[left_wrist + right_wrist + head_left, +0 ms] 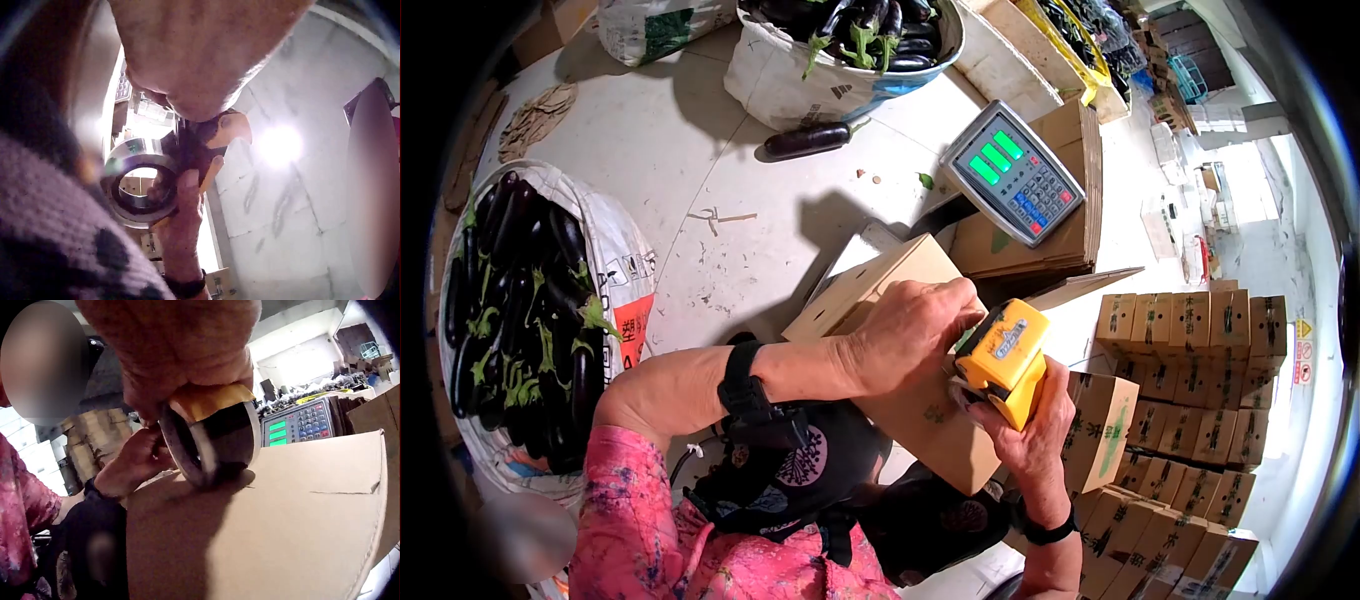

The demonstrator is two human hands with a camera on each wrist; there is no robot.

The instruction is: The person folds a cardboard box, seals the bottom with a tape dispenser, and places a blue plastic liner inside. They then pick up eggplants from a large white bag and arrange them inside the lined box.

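A yellow tape dispenser is gripped in my right hand, above a brown carton in front of my body. Curled fingers of my left hand meet the dispenser's other side; their tips are partly hidden. From the left wrist view, the wide tape roll shows its hollow core, with my right hand beneath it and my left hand above. In the right wrist view the roll is close over the carton's smooth face, and my left hand is beside it.
A scale display with green digits stands beyond the carton. Sacks of eggplants sit at the left and top, and one loose eggplant lies on the floor. Stacked cartons fill the right side.
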